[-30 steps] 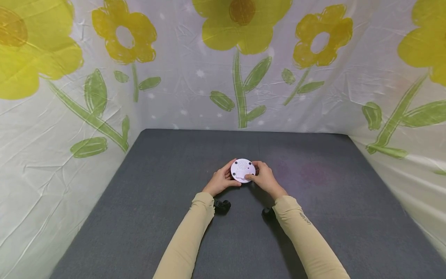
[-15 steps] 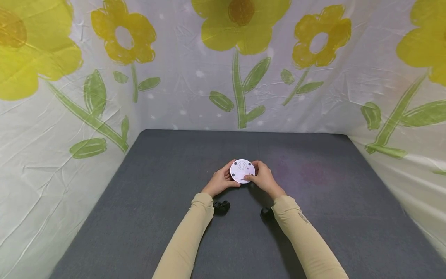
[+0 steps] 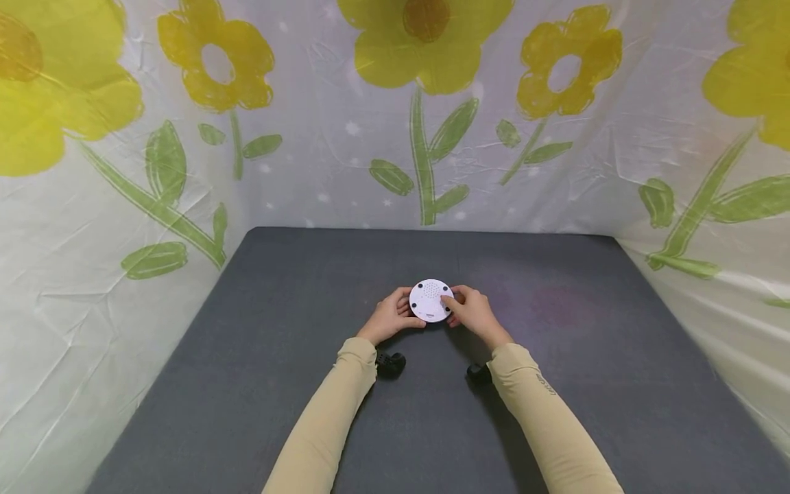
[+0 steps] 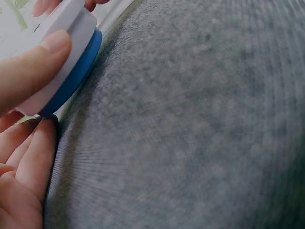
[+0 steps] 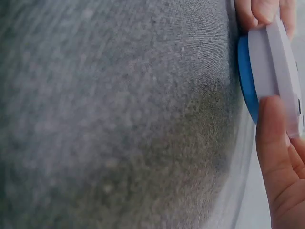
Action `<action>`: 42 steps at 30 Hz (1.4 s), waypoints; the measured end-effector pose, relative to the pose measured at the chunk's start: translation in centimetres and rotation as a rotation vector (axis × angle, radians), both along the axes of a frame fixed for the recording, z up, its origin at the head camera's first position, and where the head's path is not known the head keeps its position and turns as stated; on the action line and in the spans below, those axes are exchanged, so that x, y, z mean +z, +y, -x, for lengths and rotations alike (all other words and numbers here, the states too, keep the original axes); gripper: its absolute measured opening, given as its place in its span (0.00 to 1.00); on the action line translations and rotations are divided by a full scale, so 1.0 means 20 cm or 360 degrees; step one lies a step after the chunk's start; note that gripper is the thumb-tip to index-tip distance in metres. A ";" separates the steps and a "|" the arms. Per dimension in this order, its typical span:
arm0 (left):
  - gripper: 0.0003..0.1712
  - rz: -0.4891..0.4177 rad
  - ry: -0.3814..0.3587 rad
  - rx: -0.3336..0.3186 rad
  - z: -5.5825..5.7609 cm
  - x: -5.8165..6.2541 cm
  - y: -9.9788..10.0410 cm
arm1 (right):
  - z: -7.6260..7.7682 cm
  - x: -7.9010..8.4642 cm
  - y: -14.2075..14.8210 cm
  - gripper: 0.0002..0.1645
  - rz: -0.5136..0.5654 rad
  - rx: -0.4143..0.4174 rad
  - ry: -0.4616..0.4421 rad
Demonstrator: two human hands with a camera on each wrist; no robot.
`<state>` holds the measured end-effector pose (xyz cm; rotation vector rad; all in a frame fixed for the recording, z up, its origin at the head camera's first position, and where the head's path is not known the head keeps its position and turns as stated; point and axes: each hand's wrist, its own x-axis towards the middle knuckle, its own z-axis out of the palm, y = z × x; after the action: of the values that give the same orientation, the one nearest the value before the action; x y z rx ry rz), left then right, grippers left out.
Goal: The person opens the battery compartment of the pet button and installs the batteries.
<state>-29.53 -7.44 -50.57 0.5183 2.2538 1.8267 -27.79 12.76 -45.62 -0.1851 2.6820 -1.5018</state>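
A round white plastic device (image 3: pixel 427 302) is held up between both hands over the dark table. Its underside faces the head camera, with a cluster of small holes, black round feet and a short slot mark near the lower edge. The left hand (image 3: pixel 389 320) grips its left side, thumb at the lower edge and fingers behind. From the right, the right hand (image 3: pixel 480 318) holds the rim, its thumb lying on the white underside. The left wrist view shows the device (image 4: pixel 76 52) edge-on with a blue layer, as does the right wrist view of the device (image 5: pixel 262 62).
A dark grey cloth-covered table (image 3: pixel 296 295) lies beneath the hands. Behind it and at both sides hangs a white curtain (image 3: pixel 327 137) printed with yellow flowers. Black camera mounts (image 3: pixel 391 365) are worn at the wrists.
The right thumb has shifted up and right across the underside, away from the lower edge. A dark panel outline seen earlier there has faded to a short mark. The left hand keeps its hold.
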 end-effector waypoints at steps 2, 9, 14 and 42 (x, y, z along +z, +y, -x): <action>0.46 0.0027 0.0025 -0.0017 0.00 0.01 0.00 | 0.00 0.00 0.01 0.24 0.0066 -0.0005 -0.0043; 0.52 0.0342 0.0168 -0.0067 0.01 0.07 0.03 | 0.02 0.03 0.03 0.24 0.0094 -0.0029 -0.0047; 0.51 0.0521 0.0151 -0.0040 0.01 0.15 0.04 | 0.03 0.06 0.04 0.24 0.0005 -0.0067 0.0030; 0.41 0.0392 0.0221 0.0129 0.00 0.20 0.11 | 0.05 0.07 0.08 0.41 0.0206 0.0302 0.0103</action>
<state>-29.59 -5.22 -46.60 0.5305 2.5814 1.5587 -28.78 14.40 -44.20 -0.4885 2.5296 -1.6352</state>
